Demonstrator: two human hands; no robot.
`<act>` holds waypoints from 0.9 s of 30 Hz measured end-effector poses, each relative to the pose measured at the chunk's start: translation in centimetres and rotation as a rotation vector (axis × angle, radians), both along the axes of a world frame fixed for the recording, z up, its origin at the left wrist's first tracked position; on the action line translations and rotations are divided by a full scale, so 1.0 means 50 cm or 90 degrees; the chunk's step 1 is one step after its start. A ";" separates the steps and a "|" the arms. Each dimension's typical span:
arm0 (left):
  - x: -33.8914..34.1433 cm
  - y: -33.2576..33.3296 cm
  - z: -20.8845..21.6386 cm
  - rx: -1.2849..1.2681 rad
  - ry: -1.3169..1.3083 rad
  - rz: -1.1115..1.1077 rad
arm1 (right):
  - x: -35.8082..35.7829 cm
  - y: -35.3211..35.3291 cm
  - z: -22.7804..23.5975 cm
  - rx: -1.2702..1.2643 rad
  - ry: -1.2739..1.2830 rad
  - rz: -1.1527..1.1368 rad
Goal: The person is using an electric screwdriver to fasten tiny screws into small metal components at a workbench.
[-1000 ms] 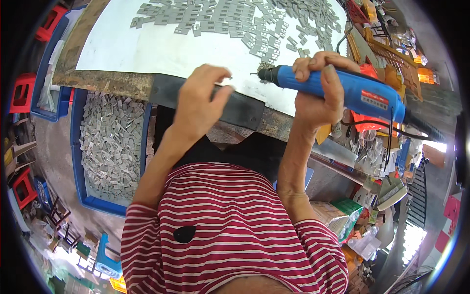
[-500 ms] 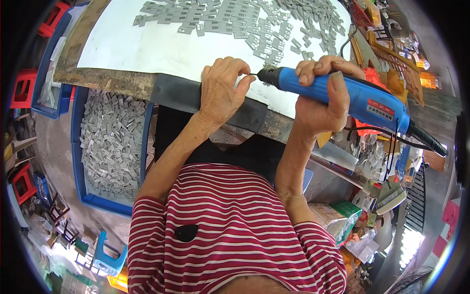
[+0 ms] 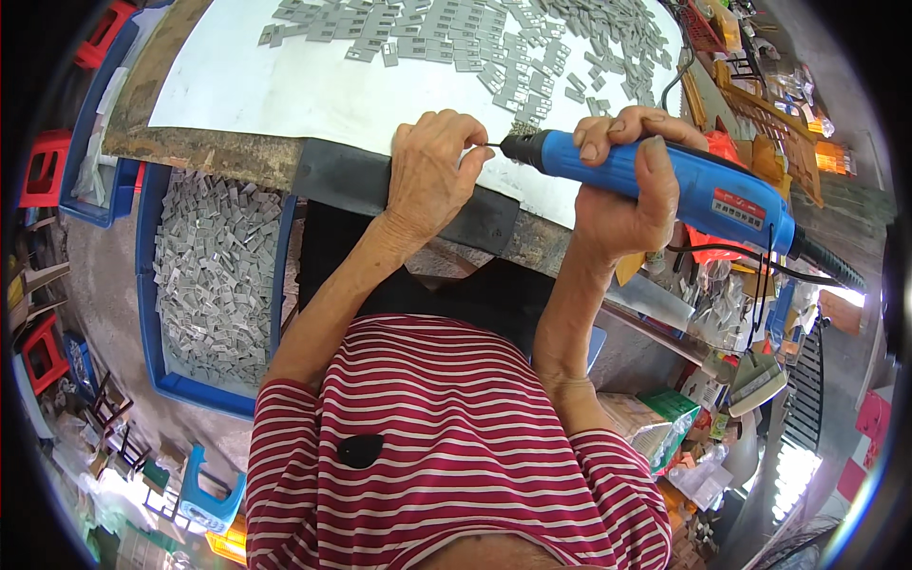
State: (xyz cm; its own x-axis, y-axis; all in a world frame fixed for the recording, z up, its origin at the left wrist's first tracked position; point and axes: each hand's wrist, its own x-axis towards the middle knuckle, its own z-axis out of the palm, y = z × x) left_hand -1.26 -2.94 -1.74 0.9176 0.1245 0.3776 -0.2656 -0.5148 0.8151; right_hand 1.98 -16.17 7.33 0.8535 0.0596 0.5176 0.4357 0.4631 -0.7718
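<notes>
My right hand (image 3: pixel 632 180) is wrapped round a blue corded electric screwdriver (image 3: pixel 608 163), held almost level with its black nose toward the left. A thin dark bit (image 3: pixel 493 144) sticks out of the nose and ends at the fingertips of my left hand (image 3: pixel 432 171). That hand is closed in a pinch above the table's front edge; whatever it grips is hidden by the fingers. Behind the nose lies a small heap of tiny metal pieces (image 3: pixel 523 127). Flat grey rectangular pieces (image 3: pixel 451 38) cover the far part of the white sheet (image 3: pixel 275 90).
A dark strip (image 3: pixel 347 179) lies along the worn table's front edge. On the floor at left stands a blue bin (image 3: pixel 157 366) full of similar grey pieces (image 3: pixel 214 275). The tool's black cable (image 3: pixel 831 263) runs off right, past cluttered boxes and bags. Red stools (image 3: pixel 46 169) stand far left.
Almost nothing differs. Both hands and the electric screwdriver keep their places, with the bit still at my left fingertips; the whole view shifts very slightly.
</notes>
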 end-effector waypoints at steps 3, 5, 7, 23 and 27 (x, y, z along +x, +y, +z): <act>0.002 0.001 0.004 -0.001 -0.030 -0.001 | -0.001 0.000 -0.001 0.002 0.015 0.000; 0.001 0.002 0.008 0.012 -0.034 0.001 | 0.000 0.000 -0.003 0.002 0.026 0.001; 0.000 0.002 0.007 0.025 -0.038 0.003 | 0.002 -0.003 -0.004 -0.005 0.016 0.011; -0.004 0.008 0.007 0.002 -0.013 -0.053 | 0.003 -0.003 0.002 -0.015 0.039 0.003; -0.007 0.009 0.009 -0.044 0.025 -0.050 | 0.002 -0.002 0.007 -0.004 0.049 -0.014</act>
State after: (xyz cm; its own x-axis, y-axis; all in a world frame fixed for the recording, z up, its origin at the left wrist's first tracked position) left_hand -1.62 -2.47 -1.31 0.9393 0.0759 0.3346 -0.2705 -0.4360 0.8583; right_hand 2.06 -16.27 7.66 0.8916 0.0437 0.4507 0.3853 0.4497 -0.8058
